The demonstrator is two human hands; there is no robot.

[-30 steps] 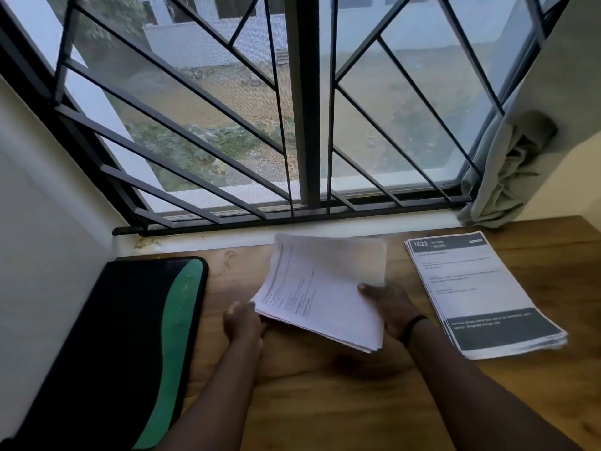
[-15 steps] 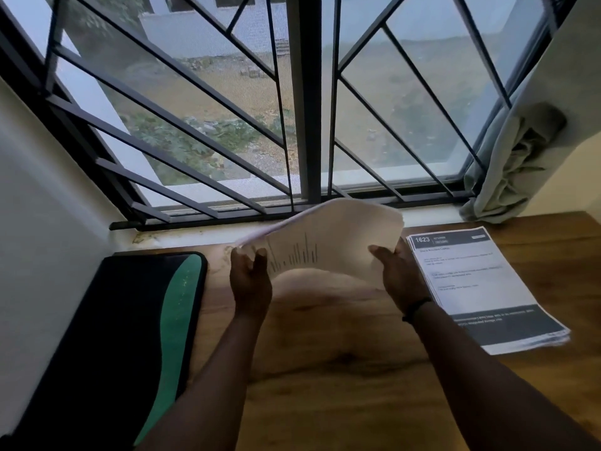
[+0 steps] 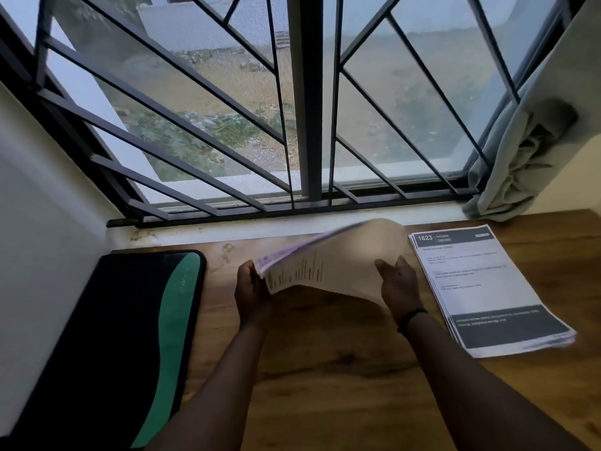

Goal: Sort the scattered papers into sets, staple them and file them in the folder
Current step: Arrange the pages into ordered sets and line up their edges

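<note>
Now the sheaf of papers (image 3: 328,262) is held up off the wooden table (image 3: 325,369) at the centre of the frame, bowed into an arch with its printed underside facing the camera; a second ago it lay nearly flat just above the wood, and half a second ago it was already raised, so the change since then is mostly a stronger curl, with the far edge blurred. At centre left, the left hand (image 3: 252,292) grips the near left corner of the sheaf, fingers curled round the fanned page edges. To the right of centre, the right hand (image 3: 398,286) holds the sheaf's right edge, thumb on the near face and fingers behind the paper; a dark band (image 3: 410,317) sits on that wrist. Both hands have come up and moved further from the camera than in the earliest picture.

A second stack of printed sheets (image 3: 484,288), headed "1623" on a dark banner, lies flat on the table at centre right, just beside the right hand and not touching it, where it lay before. The black and green folder (image 3: 130,336) lies closed at lower left against the white wall (image 3: 42,255), unmoved. Across the upper frame runs the barred window (image 3: 305,109), with a grey curtain (image 3: 527,151) bunched at upper right
</note>
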